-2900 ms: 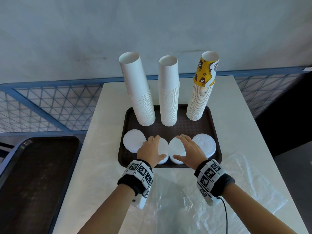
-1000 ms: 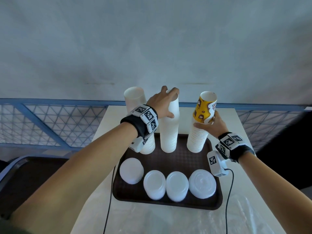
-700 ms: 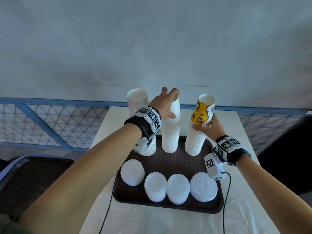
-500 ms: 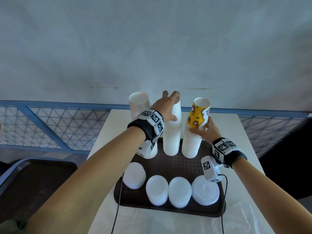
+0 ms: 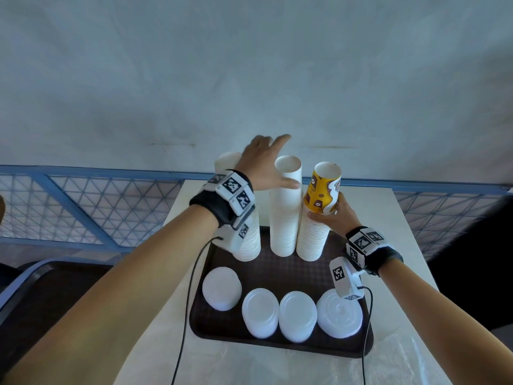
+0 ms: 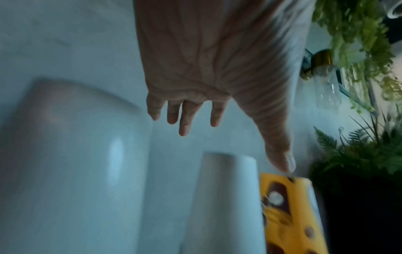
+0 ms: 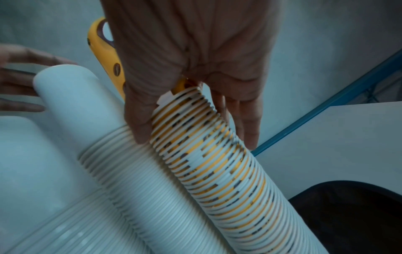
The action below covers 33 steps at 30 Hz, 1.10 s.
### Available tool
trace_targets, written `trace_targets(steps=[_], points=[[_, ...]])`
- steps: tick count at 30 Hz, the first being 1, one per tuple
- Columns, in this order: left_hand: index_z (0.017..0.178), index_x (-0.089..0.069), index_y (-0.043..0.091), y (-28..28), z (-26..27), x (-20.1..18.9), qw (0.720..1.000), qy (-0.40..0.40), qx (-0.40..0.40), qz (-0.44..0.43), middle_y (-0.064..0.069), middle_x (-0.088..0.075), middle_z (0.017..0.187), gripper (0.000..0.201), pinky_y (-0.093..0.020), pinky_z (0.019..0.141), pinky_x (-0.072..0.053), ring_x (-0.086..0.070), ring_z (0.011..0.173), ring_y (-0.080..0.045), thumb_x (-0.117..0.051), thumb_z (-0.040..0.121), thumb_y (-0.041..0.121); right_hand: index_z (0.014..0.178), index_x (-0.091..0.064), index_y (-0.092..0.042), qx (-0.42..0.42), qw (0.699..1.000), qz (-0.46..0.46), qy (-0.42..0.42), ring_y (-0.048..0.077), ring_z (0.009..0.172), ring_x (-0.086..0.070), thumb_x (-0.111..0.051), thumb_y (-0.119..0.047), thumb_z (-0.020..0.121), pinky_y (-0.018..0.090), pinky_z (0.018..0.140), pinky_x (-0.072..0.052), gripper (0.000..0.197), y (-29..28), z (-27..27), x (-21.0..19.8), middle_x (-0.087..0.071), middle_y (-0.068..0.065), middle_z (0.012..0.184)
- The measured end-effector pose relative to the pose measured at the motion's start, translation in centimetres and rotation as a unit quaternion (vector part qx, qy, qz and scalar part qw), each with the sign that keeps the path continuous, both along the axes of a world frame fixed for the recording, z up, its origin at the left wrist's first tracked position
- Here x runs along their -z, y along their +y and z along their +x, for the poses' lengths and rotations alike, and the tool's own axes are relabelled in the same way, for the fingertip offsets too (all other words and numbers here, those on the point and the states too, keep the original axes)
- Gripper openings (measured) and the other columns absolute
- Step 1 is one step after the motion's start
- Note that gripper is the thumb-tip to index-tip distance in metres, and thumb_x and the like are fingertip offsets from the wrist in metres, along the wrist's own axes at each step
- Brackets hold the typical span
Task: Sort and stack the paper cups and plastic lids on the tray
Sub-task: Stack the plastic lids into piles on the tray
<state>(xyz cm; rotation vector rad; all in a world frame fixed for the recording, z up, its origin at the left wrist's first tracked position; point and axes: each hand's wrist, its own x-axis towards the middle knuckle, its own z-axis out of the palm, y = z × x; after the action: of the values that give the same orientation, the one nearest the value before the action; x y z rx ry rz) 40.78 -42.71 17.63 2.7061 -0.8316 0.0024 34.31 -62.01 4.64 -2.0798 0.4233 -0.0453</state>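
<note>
Where a white table (image 5: 399,234) stands, blue mesh railing (image 5: 91,207) meets wall (image 5: 249,65).

Open air is left above the splayed left hand (image 5: 265,162). Beside its thumb the middle cup stack (image 5: 286,207) stands touching the printed stack (image 5: 316,218); no passage remains between them. Nearer the wrists, four lid piles (image 5: 297,315) block the tray (image 5: 277,341).

Both forearms were bare. The left wrist (image 5: 222,202) and right wrist (image 5: 372,248) each wore a black band carrying white blocks printed with black square-patterned markers, and a thin black cable (image 5: 188,287) trailed from each.
</note>
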Motion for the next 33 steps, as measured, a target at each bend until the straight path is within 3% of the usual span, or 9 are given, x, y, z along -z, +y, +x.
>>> trace_targets(steps=[3, 5, 7, 9, 13, 15, 21, 28, 33], points=[[0.142, -0.028, 0.027, 2.7, 1.3, -1.4, 0.996, -0.024, -0.058, 0.055, -0.010, -0.034, 0.143, 0.098, -0.050, 0.112, -0.023, -0.022, 0.137, -0.030, -0.075, 0.061, 0.057, 0.135, -0.033, -0.014, -0.008, 1.000, 0.004, -0.004, 0.026, 0.119, -0.052, -0.082, -0.031, 0.066, 0.037, 0.098, -0.044, 0.087, 0.0, 0.1, -0.2, -0.053, 0.005, 0.132], [0.142, -0.025, 0.028, 4.7, 1.9, -1.6, 0.990, 0.031, -0.096, 0.096, -0.011, -0.028, 0.145, 0.099, -0.050, 0.111, -0.026, -0.022, 0.137, -0.031, -0.077, 0.062, 0.053, 0.133, -0.036, -0.017, -0.011, 1.000, 0.004, -0.014, 0.025, 0.116, -0.055, -0.083, -0.042, 0.057, 0.041, 0.099, -0.047, 0.092, 0.0, 0.2, -0.4, -0.056, 0.003, 0.129], [0.143, -0.023, 0.027, 6.2, 2.2, -1.1, 0.985, 0.096, -0.111, 0.092, -0.013, -0.028, 0.143, 0.100, -0.044, 0.107, -0.034, -0.032, 0.133, -0.032, -0.078, 0.063, 0.050, 0.130, -0.039, -0.018, -0.012, 1.000, 0.005, -0.026, 0.022, 0.111, -0.058, -0.083, -0.049, 0.051, 0.042, 0.097, -0.049, 0.095, -0.1, 0.3, -0.4, -0.058, 0.000, 0.123], [0.143, -0.023, 0.027, 6.9, 2.0, -0.3, 0.985, 0.112, -0.117, 0.052, -0.012, -0.029, 0.142, 0.097, -0.040, 0.106, -0.036, -0.035, 0.131, -0.030, -0.078, 0.065, 0.048, 0.130, -0.038, -0.018, -0.014, 0.999, 0.011, -0.029, 0.021, 0.110, -0.058, -0.083, -0.046, 0.053, 0.041, 0.096, -0.049, 0.094, -0.2, 0.4, -0.5, -0.058, -0.001, 0.122], [0.140, -0.032, 0.024, 5.7, 0.9, -0.2, 0.998, 0.018, -0.045, -0.044, -0.008, -0.036, 0.140, 0.088, -0.036, 0.109, -0.032, -0.035, 0.131, -0.023, -0.077, 0.067, 0.044, 0.131, -0.039, -0.019, -0.015, 0.999, 0.017, -0.039, 0.022, 0.111, -0.058, -0.084, -0.041, 0.055, 0.043, 0.097, -0.048, 0.091, -0.3, 0.5, -0.5, -0.059, 0.002, 0.124], [0.141, -0.032, 0.024, 4.0, 0.4, -0.9, 0.997, 0.026, -0.006, -0.066, -0.008, -0.039, 0.139, 0.087, -0.032, 0.106, -0.035, -0.041, 0.128, -0.021, -0.077, 0.068, 0.042, 0.131, -0.039, -0.019, -0.012, 0.999, 0.014, -0.045, 0.022, 0.112, -0.057, -0.084, -0.035, 0.060, 0.042, 0.098, -0.048, 0.086, -0.2, 0.6, -0.5, -0.059, 0.003, 0.125], [0.144, -0.022, 0.025, -1.7, -0.1, -0.2, 0.993, 0.101, 0.030, 0.044, -0.011, -0.038, 0.141, 0.097, -0.038, 0.103, -0.037, -0.043, 0.127, -0.027, -0.078, 0.067, 0.045, 0.126, -0.045, -0.016, -0.005, 0.999, -0.005, -0.046, 0.023, 0.109, -0.058, -0.082, -0.031, 0.065, 0.034, 0.091, -0.047, 0.073, -0.4, 0.9, 0.0, -0.062, 0.004, 0.119], [0.129, -0.041, 0.018, -2.6, 0.8, 1.4, 0.992, 0.123, 0.009, 0.003, -0.012, -0.052, 0.125, 0.067, -0.029, 0.085, -0.035, -0.050, 0.114, -0.030, -0.076, 0.073, 0.033, 0.130, -0.040, -0.015, -0.025, 0.999, 0.003, -0.038, 0.025, 0.113, -0.056, -0.079, -0.028, 0.069, 0.036, 0.096, -0.046, 0.073, -0.8, 0.9, 0.0, -0.059, 0.006, 0.124], [0.128, -0.042, 0.019, -2.1, 0.8, 1.3, 0.992, 0.122, 0.016, 0.012, -0.011, -0.052, 0.127, 0.064, -0.033, 0.091, -0.039, -0.049, 0.115, -0.030, -0.074, 0.075, 0.033, 0.132, -0.039, -0.014, -0.046, 0.998, -0.007, -0.034, 0.025, 0.115, -0.055, -0.078, -0.027, 0.071, 0.033, 0.095, -0.045, 0.074, -0.7, 0.8, -0.4, -0.057, 0.007, 0.127]])
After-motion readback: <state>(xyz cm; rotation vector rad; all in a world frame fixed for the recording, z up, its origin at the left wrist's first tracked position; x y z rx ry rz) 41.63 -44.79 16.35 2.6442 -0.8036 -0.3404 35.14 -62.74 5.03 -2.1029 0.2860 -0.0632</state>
